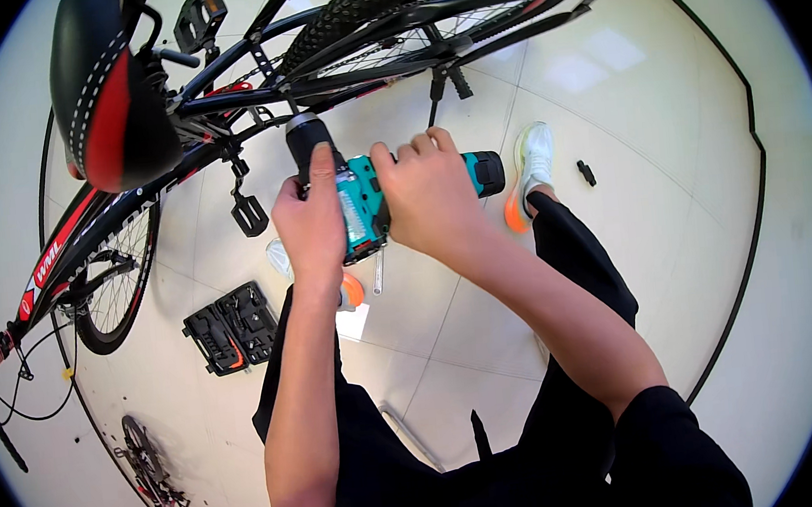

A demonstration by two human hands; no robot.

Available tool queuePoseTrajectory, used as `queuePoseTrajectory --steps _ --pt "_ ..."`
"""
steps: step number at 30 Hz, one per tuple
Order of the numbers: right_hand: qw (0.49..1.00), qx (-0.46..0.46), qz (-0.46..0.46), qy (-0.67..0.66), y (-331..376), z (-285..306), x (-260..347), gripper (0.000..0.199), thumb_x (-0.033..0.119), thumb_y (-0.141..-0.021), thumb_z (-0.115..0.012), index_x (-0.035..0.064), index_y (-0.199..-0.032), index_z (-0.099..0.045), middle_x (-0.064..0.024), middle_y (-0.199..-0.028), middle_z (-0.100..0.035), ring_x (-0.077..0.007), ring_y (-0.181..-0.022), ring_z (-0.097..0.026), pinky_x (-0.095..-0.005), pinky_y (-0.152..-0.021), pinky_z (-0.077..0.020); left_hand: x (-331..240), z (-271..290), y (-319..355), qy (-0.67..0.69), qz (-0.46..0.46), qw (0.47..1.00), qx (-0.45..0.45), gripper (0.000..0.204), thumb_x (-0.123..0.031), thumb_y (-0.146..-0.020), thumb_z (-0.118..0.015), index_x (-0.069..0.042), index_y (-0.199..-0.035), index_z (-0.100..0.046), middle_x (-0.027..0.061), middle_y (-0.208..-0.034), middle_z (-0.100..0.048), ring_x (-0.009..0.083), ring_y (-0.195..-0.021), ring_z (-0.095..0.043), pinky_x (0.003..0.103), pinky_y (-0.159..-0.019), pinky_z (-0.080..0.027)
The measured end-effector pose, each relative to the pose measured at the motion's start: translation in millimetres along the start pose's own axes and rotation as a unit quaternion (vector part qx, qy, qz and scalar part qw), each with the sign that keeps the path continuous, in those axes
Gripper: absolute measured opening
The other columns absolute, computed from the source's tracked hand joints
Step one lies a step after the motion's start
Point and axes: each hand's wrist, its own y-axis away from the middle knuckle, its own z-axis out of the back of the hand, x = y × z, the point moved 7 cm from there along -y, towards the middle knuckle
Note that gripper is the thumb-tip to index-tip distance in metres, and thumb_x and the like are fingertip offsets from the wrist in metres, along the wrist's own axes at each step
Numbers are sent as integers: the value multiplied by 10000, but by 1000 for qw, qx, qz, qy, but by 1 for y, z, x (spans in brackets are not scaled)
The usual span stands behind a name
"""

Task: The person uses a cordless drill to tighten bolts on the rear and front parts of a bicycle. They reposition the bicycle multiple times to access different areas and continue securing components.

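A teal and black cordless drill point(359, 204) is held between my two hands above the floor. My left hand point(312, 223) is closed around the drill's body, thumb lying along its black front end. From the other side, my right hand point(432, 193) wraps the handle, with the black battery end point(486, 173) sticking out past it. The drill's nose points at the black bicycle frame point(262, 94) beside the rear wheel point(352, 17). Whether the tip touches a bolt there is hidden. A black and red saddle point(113, 105) stands left of the drill.
An opened black tool case point(231, 329) lies on the tiled floor at left. A wrench point(378, 271) lies below the drill. Near my right shoe point(535, 160) is a small black part point(586, 173). The pedal point(249, 215) and kickstand point(436, 96) jut out. Loose bicycle parts point(150, 469) lie lower left.
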Motion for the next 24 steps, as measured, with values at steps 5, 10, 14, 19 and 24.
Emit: queuePoseTrajectory --steps 5,10,14,19,24 --pt "998 46 -18 -27 -1 -5 -5 321 24 -558 -667 33 -843 -521 -110 -616 -594 -270 -580 -614 -343 -598 -455 -2 -1 4 20 8 1000 3 612 -505 -827 -683 95 -908 -590 79 -736 -599 98 -654 -545 237 -592 -451" --pt "998 41 -24 -37 -1 -2 -4 296 27 -564 -658 34 -829 -526 -107 -619 -592 -266 -586 -614 -331 -598 -451 9 0 5 138 102 985 24 753 -638 -876 -486 78 -1103 -527 114 -904 -624 173 -789 -620 293 -732 -504" --pt "998 35 -35 -31 -1 4 -3 286 24 -558 -656 35 -815 -529 -108 -629 -596 -266 -584 -611 -326 -595 -451 15 4 9 214 175 961 -19 847 -681 -913 -278 77 -1253 -443 161 -1094 -605 250 -986 -620 355 -867 -499" --pt "998 28 -36 -48 1 -3 1 287 12 -550 -652 40 -810 -534 -108 -639 -598 -269 -588 -610 -326 -591 -448 26 6 14 278 284 917 -30 830 -631 -937 -193 73 -1293 -454 202 -1223 -562 314 -1130 -552 445 -980 -427" --pt "998 16 -42 -40 2 -2 3 298 17 -559 -660 41 -830 -539 -107 -646 -598 -265 -597 -610 -327 -597 -446 37 5 8 302 291 908 6 835 -643 -929 -203 68 -1273 -471 198 -1194 -576 315 -1084 -575 449 -950 -450"
